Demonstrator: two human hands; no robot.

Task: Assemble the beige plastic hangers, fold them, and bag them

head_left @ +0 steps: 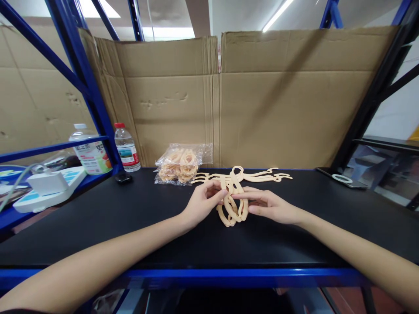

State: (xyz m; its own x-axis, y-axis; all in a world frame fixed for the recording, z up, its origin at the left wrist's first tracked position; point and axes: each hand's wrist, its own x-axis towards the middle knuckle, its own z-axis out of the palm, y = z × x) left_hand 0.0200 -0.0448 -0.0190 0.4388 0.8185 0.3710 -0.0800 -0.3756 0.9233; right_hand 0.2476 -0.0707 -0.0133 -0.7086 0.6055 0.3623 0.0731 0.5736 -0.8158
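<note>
Just above the black tabletop, in the middle of the head view, is a beige looped plastic piece (242, 213) that looks like a folded clothes hanger. My left hand (207, 198) pinches its upper left side between thumb and fingers. From the other side, my right hand (273, 206) grips its right edge, with the index finger reaching across the front and the thumb lower down. A second beige loop (226, 221) shows behind and below it; whether the two are joined I cannot tell. Flat beige pieces with hooked ends (262, 178) lie behind my hands.
A clear plastic bag (180, 163) of similar beige pieces lies at the back, before a cardboard wall (281, 100). To the left are a red-capped water bottle (127, 148), a small black object (123, 177), a larger bottle (91, 152) and a power strip (52, 192). A phone-like slab (355, 183) lies right.
</note>
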